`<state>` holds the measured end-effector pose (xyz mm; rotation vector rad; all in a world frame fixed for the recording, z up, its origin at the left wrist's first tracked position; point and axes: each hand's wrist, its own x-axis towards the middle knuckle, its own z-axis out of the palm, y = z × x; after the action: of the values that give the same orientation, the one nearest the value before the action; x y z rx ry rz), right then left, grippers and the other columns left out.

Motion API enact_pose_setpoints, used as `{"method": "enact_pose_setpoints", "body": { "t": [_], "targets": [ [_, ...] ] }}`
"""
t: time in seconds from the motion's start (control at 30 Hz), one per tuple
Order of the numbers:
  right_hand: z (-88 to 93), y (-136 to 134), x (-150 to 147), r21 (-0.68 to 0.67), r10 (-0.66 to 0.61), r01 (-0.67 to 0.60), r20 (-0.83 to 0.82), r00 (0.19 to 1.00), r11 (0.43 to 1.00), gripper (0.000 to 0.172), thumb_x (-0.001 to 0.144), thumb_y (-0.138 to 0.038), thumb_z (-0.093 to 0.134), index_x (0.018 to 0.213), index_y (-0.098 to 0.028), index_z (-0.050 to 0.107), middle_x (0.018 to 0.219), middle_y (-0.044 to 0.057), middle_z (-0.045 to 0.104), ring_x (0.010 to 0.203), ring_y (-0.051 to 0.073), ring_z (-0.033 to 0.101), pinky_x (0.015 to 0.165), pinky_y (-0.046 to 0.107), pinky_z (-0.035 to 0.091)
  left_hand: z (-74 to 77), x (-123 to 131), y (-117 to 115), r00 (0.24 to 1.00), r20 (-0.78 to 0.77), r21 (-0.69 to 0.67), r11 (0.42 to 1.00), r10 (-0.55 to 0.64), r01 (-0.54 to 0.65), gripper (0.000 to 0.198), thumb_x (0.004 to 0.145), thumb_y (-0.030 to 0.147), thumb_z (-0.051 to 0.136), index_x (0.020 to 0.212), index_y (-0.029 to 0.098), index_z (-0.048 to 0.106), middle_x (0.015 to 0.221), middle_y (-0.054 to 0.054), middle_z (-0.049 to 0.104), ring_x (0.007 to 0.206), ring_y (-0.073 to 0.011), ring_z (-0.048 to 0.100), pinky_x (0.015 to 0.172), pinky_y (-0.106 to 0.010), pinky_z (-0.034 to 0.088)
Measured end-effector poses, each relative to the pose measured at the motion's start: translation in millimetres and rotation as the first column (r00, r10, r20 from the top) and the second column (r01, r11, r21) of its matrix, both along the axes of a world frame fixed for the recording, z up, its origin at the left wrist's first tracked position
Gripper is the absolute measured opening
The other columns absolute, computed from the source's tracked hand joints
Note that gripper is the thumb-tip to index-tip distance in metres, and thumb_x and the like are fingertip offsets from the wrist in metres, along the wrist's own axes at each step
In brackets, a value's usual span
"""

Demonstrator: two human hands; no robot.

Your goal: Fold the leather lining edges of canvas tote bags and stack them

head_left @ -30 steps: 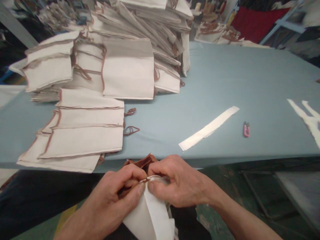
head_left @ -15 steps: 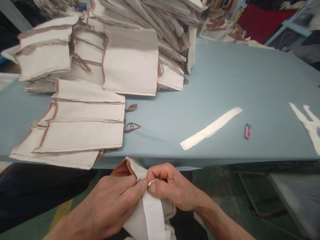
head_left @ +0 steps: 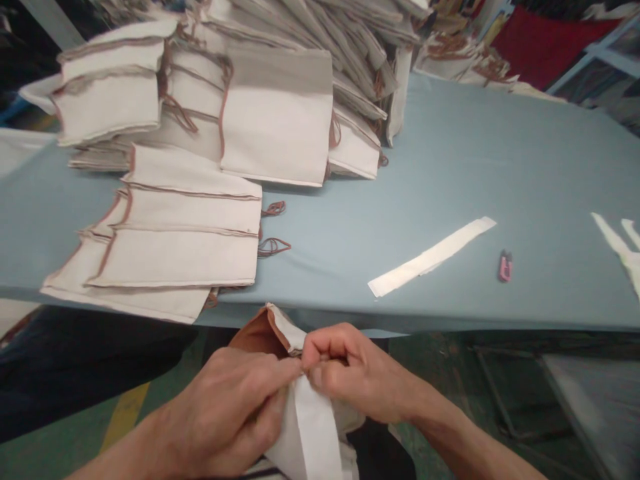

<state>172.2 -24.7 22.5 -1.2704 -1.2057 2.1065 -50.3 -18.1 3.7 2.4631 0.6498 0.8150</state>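
Below the table's front edge, a cream fabric bag (head_left: 283, 437) with a brown lining hangs between my hands. My left hand (head_left: 237, 393) is closed on the bag, its thumb and forefinger pinching near the open edge. Right against it, my right hand (head_left: 353, 373) pinches at the same spot, fingers curled. A white strip (head_left: 320, 430) runs down from the fingertips over the bag's front. What exactly lies between the right fingertips is hidden.
Cream bags with brown cords (head_left: 180, 257) lie stacked at the left of the blue-grey table (head_left: 475, 153), with a taller pile (head_left: 280, 113) behind. Pale strips (head_left: 430, 257) and pink thread snips (head_left: 505, 267) lie to the right. White scraps (head_left: 620, 247) are at the far right.
The view has shifted slightly, so the table things sit further right. My hands still pinch the bag; the small pale loop at my right thumb no longer shows.
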Motion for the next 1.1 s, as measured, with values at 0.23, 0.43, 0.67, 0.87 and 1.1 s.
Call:
{"method": "enact_pose_setpoints", "body": {
  "t": [0.23, 0.43, 0.67, 0.87, 1.1],
  "targets": [
    [9.9, -5.4, 0.0, 0.748, -0.157, -0.078, 0.238, 0.958, 0.659, 0.009, 0.07, -0.014, 0.049, 0.065, -0.019, 0.055, 0.059, -0.006, 0.049, 0.055, 0.009, 0.044, 0.057, 0.023, 0.033, 14.2, -7.7, -4.2, 0.992, -0.095, -0.519, 0.847, 0.078, -0.116, 0.032, 0.107, 0.026, 0.04, 0.085, 0.024, 0.064, 0.075, 0.006, 0.066, 0.067, -0.0113, 0.061, 0.067, -0.018, 0.049],
    [0.7, -5.0, 6.5, 0.928, -0.222, -0.161, 0.244, 0.944, 0.336, 0.014, 0.071, -0.009, 0.048, 0.07, -0.021, 0.055, 0.06, -0.005, 0.054, 0.056, 0.012, 0.043, 0.057, 0.028, 0.033, 20.2, -2.2, 10.0, 0.994, -0.107, -0.524, 0.851, -0.029, -0.032, 0.042, 0.113, 0.026, 0.031, 0.078, 0.022, 0.054, 0.075, 0.006, 0.061, 0.069, -0.0101, 0.06, 0.067, -0.016, 0.049],
    [-2.6, -13.4, 6.5, 0.928, -0.262, -0.146, 0.244, 0.934, 0.342, 0.017, 0.071, -0.007, 0.049, 0.072, -0.021, 0.058, 0.059, -0.004, 0.057, 0.055, 0.012, 0.045, 0.055, 0.028, 0.033, 19.5, 7.4, 8.8, 0.983, -0.133, -0.134, 0.985, -0.123, 0.105, 0.042, 0.117, 0.023, 0.028, 0.082, 0.022, 0.053, 0.073, 0.005, 0.061, 0.064, -0.0121, 0.057, 0.065, -0.025, 0.042],
    [-11.9, -17.4, 3.5, 0.849, -0.236, -0.063, 0.216, 0.947, 0.524, 0.017, 0.076, -0.009, 0.053, 0.074, -0.02, 0.065, 0.061, -0.004, 0.061, 0.056, 0.011, 0.051, 0.057, 0.025, 0.036, 0.3, 5.2, 2.2, 0.993, -0.105, 0.023, 0.998, -0.047, 0.05, 0.041, 0.117, 0.022, 0.03, 0.079, 0.022, 0.046, 0.066, 0.006, 0.052, 0.055, -0.0119, 0.049, 0.06, -0.03, 0.034],
    [-4.7, -16.2, 5.4, 0.923, -0.199, -0.2, 0.275, 0.941, 0.33, 0.021, 0.083, -0.004, 0.05, 0.076, -0.022, 0.06, 0.066, -0.002, 0.067, 0.06, 0.014, 0.053, 0.061, 0.029, 0.039, 8.7, -0.9, 7.9, 0.983, -0.149, -0.453, 0.891, -0.111, 0.032, 0.029, 0.106, 0.019, 0.051, 0.077, 0.022, 0.054, 0.068, 0.009, 0.055, 0.061, -0.0092, 0.051, 0.061, -0.022, 0.036]
  ]
}}
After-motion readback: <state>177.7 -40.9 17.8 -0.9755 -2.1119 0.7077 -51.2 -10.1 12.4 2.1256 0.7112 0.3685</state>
